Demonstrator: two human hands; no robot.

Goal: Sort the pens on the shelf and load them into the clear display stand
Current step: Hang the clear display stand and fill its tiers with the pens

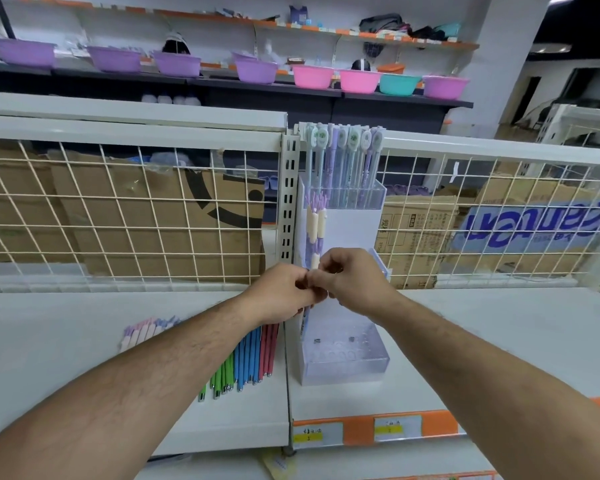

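Note:
A clear tiered display stand (343, 362) stands on the white shelf (465, 341). Its top tier holds a row of pastel pens (343, 161); a few cream-and-purple pens (315, 223) stand in the middle tier on the left. My left hand (281, 294) and my right hand (354, 278) meet in front of the stand, both pinching one purple pen (305, 322) that hangs upright with its tip over the lowest tier. Loose pens (246, 358) in green, blue and red lie on the shelf under my left forearm, with pink and purple ones (146, 332) further left.
A wire mesh back panel (118, 216) closes the shelf behind, with cardboard boxes (153, 209) beyond it. A slotted upright post (289, 195) stands just left of the stand. Coloured plastic basins (312, 76) line far shelves. Orange price strips (395, 427) run along the front edge.

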